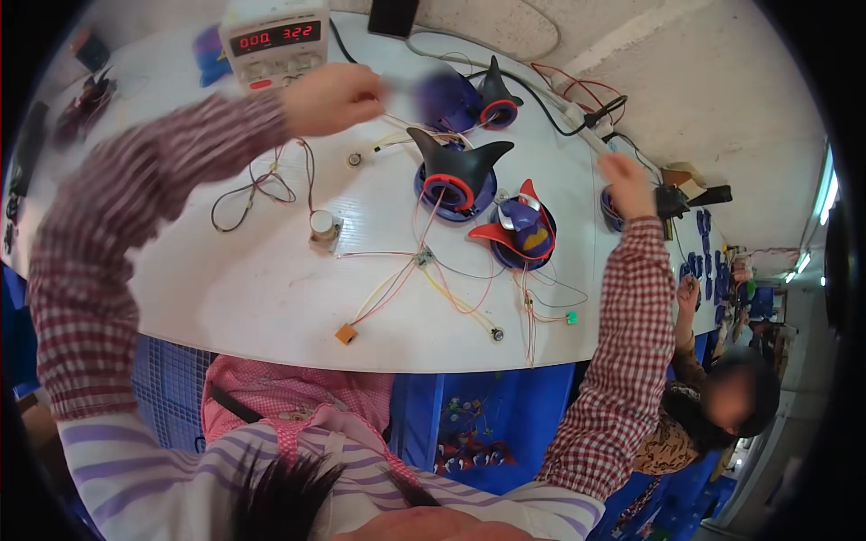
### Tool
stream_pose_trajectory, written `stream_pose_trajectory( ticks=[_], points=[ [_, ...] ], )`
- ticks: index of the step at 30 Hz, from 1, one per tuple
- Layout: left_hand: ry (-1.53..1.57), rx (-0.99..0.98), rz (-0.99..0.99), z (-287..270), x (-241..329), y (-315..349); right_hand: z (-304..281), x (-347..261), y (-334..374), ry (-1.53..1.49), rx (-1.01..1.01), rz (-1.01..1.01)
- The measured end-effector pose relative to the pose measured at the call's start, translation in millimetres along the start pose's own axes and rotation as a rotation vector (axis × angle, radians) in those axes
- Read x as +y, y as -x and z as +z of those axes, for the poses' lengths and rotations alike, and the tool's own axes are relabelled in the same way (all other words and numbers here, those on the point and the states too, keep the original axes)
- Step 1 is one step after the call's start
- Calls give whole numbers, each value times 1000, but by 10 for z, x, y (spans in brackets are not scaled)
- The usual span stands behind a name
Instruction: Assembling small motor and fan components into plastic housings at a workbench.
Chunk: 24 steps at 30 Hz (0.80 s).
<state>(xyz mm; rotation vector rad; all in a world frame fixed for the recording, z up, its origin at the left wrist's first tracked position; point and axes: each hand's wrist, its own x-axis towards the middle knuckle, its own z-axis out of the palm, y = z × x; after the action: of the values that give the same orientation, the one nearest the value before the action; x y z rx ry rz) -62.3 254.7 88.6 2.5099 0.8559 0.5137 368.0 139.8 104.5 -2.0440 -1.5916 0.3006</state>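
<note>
Two hands, the left hand (334,97) and the right hand (629,187), spread wide apart over a white counter (225,298).
Nearest sit a small orange block (345,334) and green connector (571,317) on thin wires; beyond, a red-winged purple figure (521,221) and black-horned purple dome (458,162). The curled right is beside a dark purple round shell (610,215); the left, near a blurred purple dome (451,104), hides one corner of a white power supply (275,45). Either's grip I cannot tell.

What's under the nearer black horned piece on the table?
A purple round shell shows past the edges of the black horned piece. The shell's middle is covered, so its contents can't be seen.
</note>
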Motion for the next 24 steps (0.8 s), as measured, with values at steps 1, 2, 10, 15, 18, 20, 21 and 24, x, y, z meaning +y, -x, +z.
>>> stream_pose_trajectory(
  ticks=[1,2,10,15,18,20,21,24],
  points=[
    [-129,-57,-46,95,-140,-161,173,-335,49,-5,-179,30],
    [-255,-116,-81,225,-254,-331,293,-573,105,-6,-350,69],
    [136,-294,-499,507,-298,-1014,997,-976,-329,-243,-388,445],
    [250,-222,-572,600,-404,-1114,1389,-1156,-701,-119,-47,707],
    [206,-160,-528,609,-420,-1126,1634,-995,-914,199,71,459],
    [164,-101,-474,634,-400,-1158,1723,-890,-1027,508,194,204],
    [161,-107,-485,680,-422,-1151,1770,-888,-1075,502,183,203],
    [131,207,-495,878,-400,-1198,1785,-792,-1161,242,24,300]
  ],
)
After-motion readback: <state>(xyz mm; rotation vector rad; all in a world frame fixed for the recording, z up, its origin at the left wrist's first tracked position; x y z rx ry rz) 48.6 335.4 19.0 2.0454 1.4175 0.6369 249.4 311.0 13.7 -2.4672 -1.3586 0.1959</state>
